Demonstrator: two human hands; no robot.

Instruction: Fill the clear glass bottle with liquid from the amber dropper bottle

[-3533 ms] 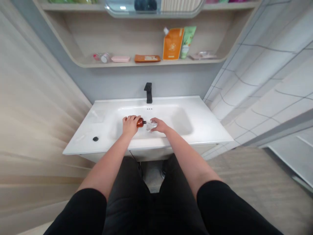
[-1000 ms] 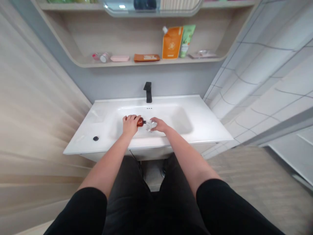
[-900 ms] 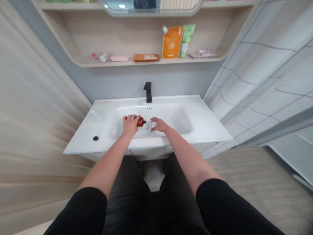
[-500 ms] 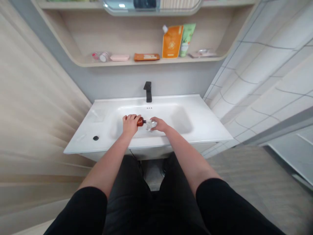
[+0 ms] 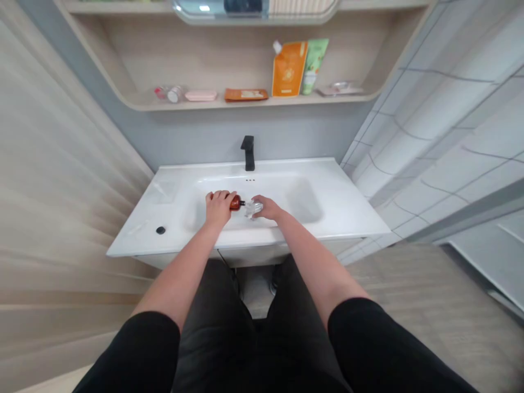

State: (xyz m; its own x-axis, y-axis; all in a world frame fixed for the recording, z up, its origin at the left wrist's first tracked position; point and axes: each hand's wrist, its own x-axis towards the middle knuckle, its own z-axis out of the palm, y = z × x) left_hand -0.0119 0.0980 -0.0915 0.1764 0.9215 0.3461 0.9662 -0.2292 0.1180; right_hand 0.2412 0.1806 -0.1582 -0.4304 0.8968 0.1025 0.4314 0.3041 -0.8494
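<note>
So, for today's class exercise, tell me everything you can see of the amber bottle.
The amber bottle looks like glossy brown glass, with a rounded body and a short, dark, narrow neck. It lies roughly sideways over the white basin, neck pointing right. The left hand grips the body, and the neck meets a clear faceted piece held in the right hand. No label can be made out.

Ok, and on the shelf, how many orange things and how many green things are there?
Orange spouted pouch: 1
Orange flat packet: 1
Green tube: 1
Total: 3
</note>
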